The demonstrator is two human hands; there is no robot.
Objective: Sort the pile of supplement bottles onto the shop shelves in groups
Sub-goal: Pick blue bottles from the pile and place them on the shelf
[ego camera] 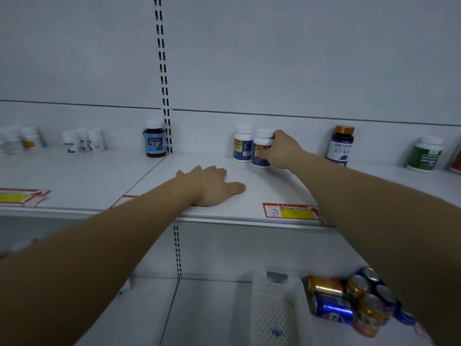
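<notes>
- Supplement bottles (154, 143) stand upright in separate groups along the back of the upper shelf (74, 176), against the back panel (274, 58).
- Surface: the upper shelf is flat, smooth white metal. The back panel is plain white. 1 slotted upright (163, 71) with 2 columns of slots divides the bays.
- Far left: a blurred cluster of white bottles (15, 142), 1 with an orange label; the count cannot be told.
- Next: 3 small white bottles (82, 142) with green labels, standing close together.
- Beside the upright: 1 dark bottle with a blue label and white cap.
- Front edge: 3 price tags (291, 211), red-bordered with yellow panels; the left arm partly covers the middle 1.
- Left hand (212, 186): lies palm down on the shelf, fingers straight and spread, holding nothing.
- Centre: 2 white-capped bottles with blue labels stand touching. The rear bottle (242, 148) stands free.
- Right hand (282, 151): fingers and thumb wrap the front bottle (259, 156), whose base rests on the shelf. The hands are well apart.
- Right: 1 purple bottle (340, 146) with a gold cap, then 1 white bottle with a green label (424, 156).
- Lower shelf (212, 315): 1 white perforated plastic basket (277, 308) and a heap of orange and blue metal cans (349, 300), partly hidden by the right arm.
</notes>
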